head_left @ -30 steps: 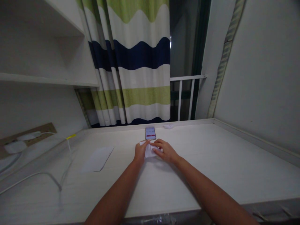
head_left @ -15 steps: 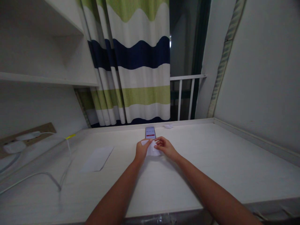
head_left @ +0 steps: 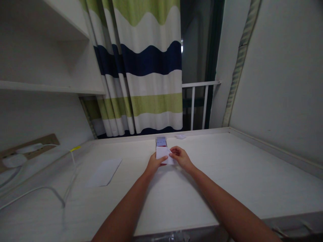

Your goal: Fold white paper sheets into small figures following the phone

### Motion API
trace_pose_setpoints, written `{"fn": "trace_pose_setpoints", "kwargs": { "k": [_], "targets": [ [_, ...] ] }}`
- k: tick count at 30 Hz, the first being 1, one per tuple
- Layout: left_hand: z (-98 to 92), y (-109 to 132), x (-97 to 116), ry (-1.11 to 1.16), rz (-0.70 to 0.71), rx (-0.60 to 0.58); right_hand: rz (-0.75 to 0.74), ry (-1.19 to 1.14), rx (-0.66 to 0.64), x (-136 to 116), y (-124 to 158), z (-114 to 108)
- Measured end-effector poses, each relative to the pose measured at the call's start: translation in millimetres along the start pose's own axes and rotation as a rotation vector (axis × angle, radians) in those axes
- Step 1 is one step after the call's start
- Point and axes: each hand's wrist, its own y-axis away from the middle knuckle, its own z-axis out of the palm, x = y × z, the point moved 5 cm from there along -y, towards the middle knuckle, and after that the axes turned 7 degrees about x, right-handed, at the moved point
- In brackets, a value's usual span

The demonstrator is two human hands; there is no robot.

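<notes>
A small folded piece of white paper (head_left: 163,153) is held up between my two hands, a little above the table. My left hand (head_left: 153,163) grips its lower left side, thumb across the front. At its right edge, the thumb and fingers of my right hand (head_left: 181,157) pinch the paper. Just beyond it a phone (head_left: 161,141) with a lit screen lies near the table's back edge; the paper covers the phone's lower part. To the left, white sheets of paper (head_left: 107,172) lie flat on the table.
The white table (head_left: 242,171) has a raised rim at the back and right. A small white scrap (head_left: 180,136) lies by the back rim. At left are a power strip (head_left: 27,150) and a white cable (head_left: 47,187). A striped curtain (head_left: 155,80) hangs behind.
The paper has turned between my hands and now shows a flat, smooth face standing higher, covering the lower part of the phone. My left thumb has moved down.
</notes>
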Motion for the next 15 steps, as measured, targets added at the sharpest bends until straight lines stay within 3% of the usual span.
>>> {"fn": "trace_pose_setpoints", "kwargs": {
  "k": [9,15],
  "targets": [
    [-0.1,-2.9,-5.2,-0.078,-0.022,0.035,-0.014,0.003,-0.049,-2.7,3.9,4.5],
    [0.3,-1.3,-4.7,-0.129,-0.028,0.041,0.034,0.059,0.003,-1.5,2.3,1.5]
  ]
}}
